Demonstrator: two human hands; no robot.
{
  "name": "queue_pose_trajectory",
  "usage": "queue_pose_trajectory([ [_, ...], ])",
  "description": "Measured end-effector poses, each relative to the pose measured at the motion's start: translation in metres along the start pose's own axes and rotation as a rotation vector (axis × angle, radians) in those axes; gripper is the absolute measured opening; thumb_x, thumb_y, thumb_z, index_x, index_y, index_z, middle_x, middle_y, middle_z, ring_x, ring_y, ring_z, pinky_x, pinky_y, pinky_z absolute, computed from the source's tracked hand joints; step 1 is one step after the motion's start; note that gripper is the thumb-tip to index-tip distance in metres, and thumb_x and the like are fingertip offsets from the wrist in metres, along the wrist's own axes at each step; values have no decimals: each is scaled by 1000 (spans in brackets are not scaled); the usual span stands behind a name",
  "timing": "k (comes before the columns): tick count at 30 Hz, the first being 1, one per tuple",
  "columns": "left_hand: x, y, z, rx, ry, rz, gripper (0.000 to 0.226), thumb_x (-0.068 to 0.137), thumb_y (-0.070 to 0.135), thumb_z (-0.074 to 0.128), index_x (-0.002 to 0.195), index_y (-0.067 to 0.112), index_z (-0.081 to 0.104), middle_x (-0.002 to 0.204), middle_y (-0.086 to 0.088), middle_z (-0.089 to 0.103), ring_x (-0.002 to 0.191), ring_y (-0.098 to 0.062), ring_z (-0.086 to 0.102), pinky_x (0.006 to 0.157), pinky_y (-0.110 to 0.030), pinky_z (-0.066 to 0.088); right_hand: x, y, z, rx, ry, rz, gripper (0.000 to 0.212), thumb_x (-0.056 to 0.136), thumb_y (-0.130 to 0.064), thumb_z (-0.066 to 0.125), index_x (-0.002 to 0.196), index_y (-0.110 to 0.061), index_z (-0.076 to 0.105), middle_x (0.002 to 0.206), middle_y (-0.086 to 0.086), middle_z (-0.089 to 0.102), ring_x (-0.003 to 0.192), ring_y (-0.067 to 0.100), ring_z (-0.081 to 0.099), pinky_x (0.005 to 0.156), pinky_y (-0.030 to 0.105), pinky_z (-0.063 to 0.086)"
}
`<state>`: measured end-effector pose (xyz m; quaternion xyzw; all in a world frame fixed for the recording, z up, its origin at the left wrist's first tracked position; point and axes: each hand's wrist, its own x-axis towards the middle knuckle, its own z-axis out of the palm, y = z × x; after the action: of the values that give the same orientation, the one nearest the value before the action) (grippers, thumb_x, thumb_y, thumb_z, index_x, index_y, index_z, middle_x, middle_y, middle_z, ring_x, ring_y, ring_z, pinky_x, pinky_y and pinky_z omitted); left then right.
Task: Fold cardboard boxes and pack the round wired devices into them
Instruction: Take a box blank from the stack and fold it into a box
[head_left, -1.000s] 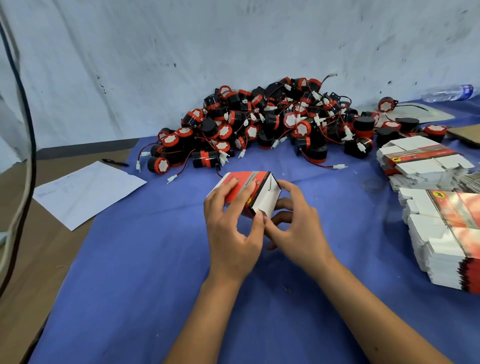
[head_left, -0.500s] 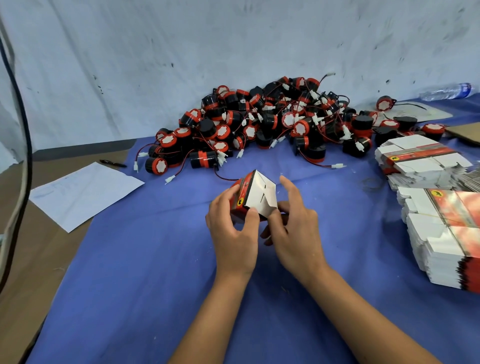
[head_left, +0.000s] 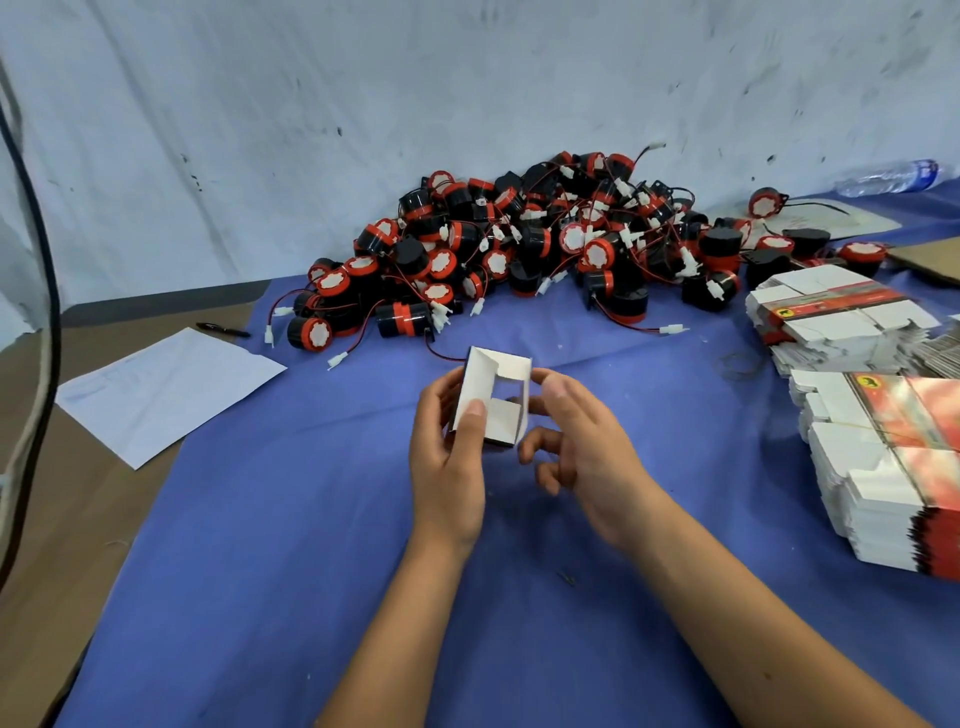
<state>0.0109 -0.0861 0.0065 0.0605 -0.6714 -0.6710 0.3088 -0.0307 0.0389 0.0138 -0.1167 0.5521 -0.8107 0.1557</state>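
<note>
**One box half-formed, nothing packed yet**

The left hand (head_left: 447, 467) grips the cardboard box (head_left: 493, 400), thumb on its flap. The right hand (head_left: 582, 441), fingers loosely curled, holds nothing beside it. Beyond the fingers, the round wired devices (head_left: 519, 249) lie unpacked on the table (head_left: 260, 571); right, flat boxes (head_left: 883, 457) wait.

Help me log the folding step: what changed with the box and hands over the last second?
The left hand turned the box so its white flaps face the camera, the red printed side out of view, and keeps gripping it. The right hand came off the box, fingers loose beside it. Device pile and flat box stacks unchanged.
</note>
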Motion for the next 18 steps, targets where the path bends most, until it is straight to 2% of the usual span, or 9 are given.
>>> queue_pose_trajectory([
  [3,-1,-1,-1,37,-51,55,37,96,29,55,130,18,61,128,-1,67,116,-14,65,86,-19,52,-1,0,-4,-25,-32,-12,55,86,-45,70,133,-20,58,90,6,68,60,21,56,42,26,34],
  [6,0,0,-2,54,-88,52,39,95,31,55,131,16,61,130,-5,66,118,-19,64,90,-25,54,-2,-1,-4,-23,-25,-24,59,85,-42,78,133,-18,55,75,3,64,58,20,54,42,25,35],
  [10,0,4,-1,-49,23,-105,36,84,52,65,103,22,60,106,-2,68,99,-22,64,82,-36,52,-5,5,-1,-126,-67,-45,54,89,-34,77,133,-21,49,92,8,67,63,23,57,43,29,39],
  [13,3,0,-5,7,83,-78,24,80,36,72,100,26,63,102,3,72,101,-21,70,78,-37,58,-7,8,2,-159,-113,-53,57,87,-38,77,133,-25,47,108,10,68,64,22,61,45,31,42],
  [15,5,-2,-6,19,84,-52,20,82,30,70,100,27,64,102,5,73,101,-20,70,79,-35,59,-7,10,4,-134,-114,-56,56,88,-36,77,133,-24,47,111,14,67,63,23,61,46,32,45],
  [18,3,-3,-1,42,63,-9,9,96,29,65,103,24,62,104,3,70,99,-13,68,79,-26,54,-5,12,4,-91,-64,-70,46,93,-26,75,130,-20,49,110,21,67,58,23,58,47,32,47],
])
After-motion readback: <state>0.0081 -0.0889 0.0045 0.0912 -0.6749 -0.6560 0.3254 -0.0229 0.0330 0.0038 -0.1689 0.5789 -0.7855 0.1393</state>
